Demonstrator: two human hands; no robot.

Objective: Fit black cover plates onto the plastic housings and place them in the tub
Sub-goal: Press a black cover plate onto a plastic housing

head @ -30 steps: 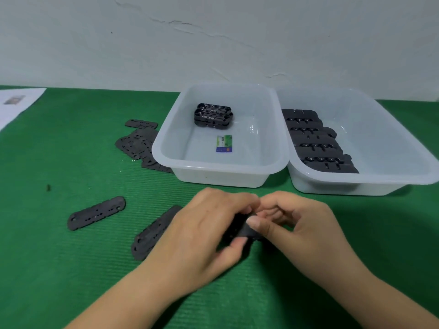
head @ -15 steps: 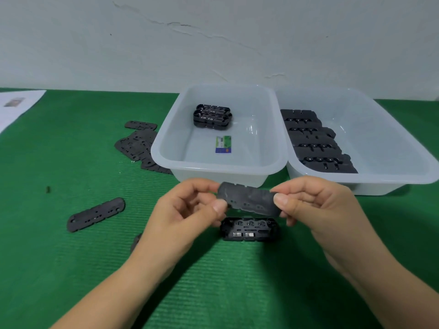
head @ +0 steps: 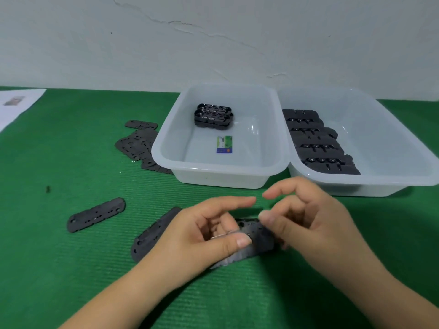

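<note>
Low over the green mat (head: pixel 71 269), both hands work on one black cover plate (head: pixel 257 241), which lies tilted over a housing whose far edge (head: pixel 247 220) just shows beneath it. The left hand (head: pixel 204 233) pinches the plate's left part, thumb on top and fingers curled under, index finger stretched out above. The right hand (head: pixel 306 219) has its thumb tip at the plate's right end, the other fingers loosely curled above; whether it truly grips the plate I cannot tell. Left of the hands two loose plates lie on the mat, one (head: pixel 152 236) partly under the left wrist, one (head: pixel 96 214) further left. Beyond them a heap of plates (head: pixel 137 146) sits against the left tub (head: pixel 221 172), which holds two stacked housings (head: pixel 213 115) and a small card (head: pixel 224 144). Touching it on the right, the right tub (head: pixel 403 176) carries a row of black parts (head: pixel 316 141). A sheet of paper (head: pixel 19 105) lies at the far left
</note>
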